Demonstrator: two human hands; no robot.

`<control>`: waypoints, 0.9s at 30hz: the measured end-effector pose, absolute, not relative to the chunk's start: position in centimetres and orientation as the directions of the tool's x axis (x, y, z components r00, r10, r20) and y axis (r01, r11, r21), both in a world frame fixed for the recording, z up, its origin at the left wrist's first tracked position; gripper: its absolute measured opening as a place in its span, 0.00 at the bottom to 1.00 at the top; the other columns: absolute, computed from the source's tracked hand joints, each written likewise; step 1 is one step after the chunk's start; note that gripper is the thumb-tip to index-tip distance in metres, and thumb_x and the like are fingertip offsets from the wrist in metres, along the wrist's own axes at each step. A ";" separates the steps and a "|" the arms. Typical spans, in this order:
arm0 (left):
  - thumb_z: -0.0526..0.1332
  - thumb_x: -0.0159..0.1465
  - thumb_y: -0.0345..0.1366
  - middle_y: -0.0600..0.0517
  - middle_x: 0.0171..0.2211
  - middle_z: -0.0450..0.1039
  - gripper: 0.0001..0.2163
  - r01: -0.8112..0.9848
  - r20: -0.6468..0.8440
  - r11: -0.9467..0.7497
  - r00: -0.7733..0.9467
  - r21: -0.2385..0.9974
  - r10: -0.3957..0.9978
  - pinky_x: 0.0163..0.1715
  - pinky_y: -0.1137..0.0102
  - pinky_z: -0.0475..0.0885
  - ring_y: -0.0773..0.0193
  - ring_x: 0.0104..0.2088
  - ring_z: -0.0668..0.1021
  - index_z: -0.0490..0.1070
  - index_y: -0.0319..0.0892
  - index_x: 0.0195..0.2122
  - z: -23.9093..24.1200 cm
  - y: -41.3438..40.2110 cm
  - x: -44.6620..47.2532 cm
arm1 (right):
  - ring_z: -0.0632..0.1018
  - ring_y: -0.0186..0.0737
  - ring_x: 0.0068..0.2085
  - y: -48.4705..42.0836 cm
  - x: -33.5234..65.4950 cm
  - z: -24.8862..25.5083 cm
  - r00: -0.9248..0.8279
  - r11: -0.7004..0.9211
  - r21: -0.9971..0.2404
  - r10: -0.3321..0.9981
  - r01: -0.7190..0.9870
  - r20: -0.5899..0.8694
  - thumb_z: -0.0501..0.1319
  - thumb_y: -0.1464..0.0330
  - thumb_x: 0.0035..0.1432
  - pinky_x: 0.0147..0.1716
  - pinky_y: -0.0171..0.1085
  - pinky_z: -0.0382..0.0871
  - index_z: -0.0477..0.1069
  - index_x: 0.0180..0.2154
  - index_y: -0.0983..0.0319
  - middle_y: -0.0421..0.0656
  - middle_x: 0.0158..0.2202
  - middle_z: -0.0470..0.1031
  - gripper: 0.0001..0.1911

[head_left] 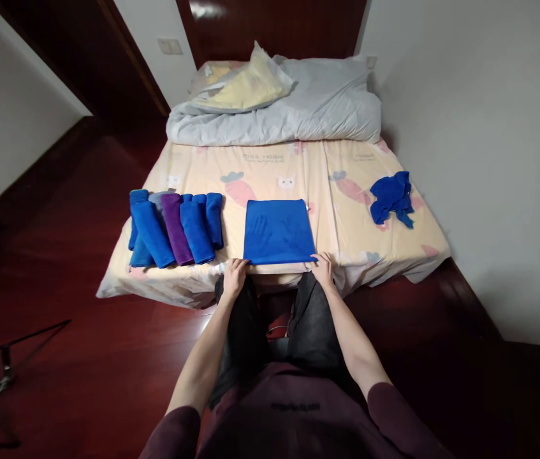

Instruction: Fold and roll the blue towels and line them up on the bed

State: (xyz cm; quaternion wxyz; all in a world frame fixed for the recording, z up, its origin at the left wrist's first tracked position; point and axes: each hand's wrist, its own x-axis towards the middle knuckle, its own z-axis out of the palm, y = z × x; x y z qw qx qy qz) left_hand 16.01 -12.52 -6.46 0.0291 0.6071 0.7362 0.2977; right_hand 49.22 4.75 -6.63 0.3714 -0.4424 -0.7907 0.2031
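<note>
- The left hand [234, 273] pinches the near left corner of the blue cloth [278, 231]; its grip is narrow, closed on the hem.
- The right hand [322, 266] does the same at the near right corner, fingers closed on the edge.
- The cloth lies flat and square on the bed [346, 191], its near hem at the mattress edge.
- Just left of it sits a row of rolled towels [176, 228], blue with one purple.
- A crumpled blue cloth [392, 196] lies well apart on the right; a grey duvet [298, 108] is bunched at the head.
- Risk, as I judge it: an uneven pull from either corner would skew the cloth or wrinkle it, and a tug toward the body could slide it off the edge.
</note>
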 end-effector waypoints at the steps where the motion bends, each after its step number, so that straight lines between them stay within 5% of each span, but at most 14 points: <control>1: 0.53 0.72 0.29 0.42 0.45 0.79 0.16 0.870 0.339 0.072 -0.265 0.488 0.903 0.53 0.54 0.72 0.48 0.49 0.74 0.79 0.45 0.52 -6.6 -12.8 16.0 | 0.75 0.50 0.47 4.6 49.3 -6.7 -0.339 0.538 -0.643 0.843 0.545 0.418 0.60 0.78 0.56 0.52 0.46 0.73 0.82 0.40 0.61 0.48 0.38 0.78 0.14; 11: 0.51 0.73 0.30 0.43 0.48 0.77 0.15 0.818 0.376 0.003 -0.268 0.576 0.887 0.57 0.55 0.72 0.51 0.52 0.75 0.77 0.45 0.52 -6.7 -13.4 16.2 | 0.75 0.50 0.57 3.6 49.3 -6.6 -0.375 0.584 -0.602 0.812 0.544 0.448 0.58 0.77 0.59 0.61 0.51 0.70 0.79 0.41 0.58 0.48 0.54 0.78 0.14; 20: 0.53 0.65 0.25 0.43 0.55 0.76 0.17 0.730 0.311 0.005 -0.297 0.684 0.903 0.63 0.52 0.69 0.51 0.58 0.75 0.76 0.43 0.50 -7.2 -12.3 15.3 | 0.77 0.48 0.58 4.7 48.2 -6.7 -0.386 0.566 -0.665 0.823 0.488 0.417 0.54 0.83 0.51 0.64 0.50 0.71 0.79 0.50 0.60 0.48 0.54 0.80 0.28; 27: 0.51 0.69 0.30 0.42 0.47 0.75 0.16 0.670 0.250 0.130 -0.441 0.731 0.862 0.57 0.54 0.72 0.50 0.53 0.76 0.76 0.44 0.50 -6.6 -12.5 15.3 | 0.78 0.48 0.54 4.7 48.5 -7.0 -0.344 0.524 -0.683 0.851 0.509 0.396 0.54 0.80 0.57 0.60 0.48 0.73 0.81 0.49 0.60 0.49 0.49 0.81 0.24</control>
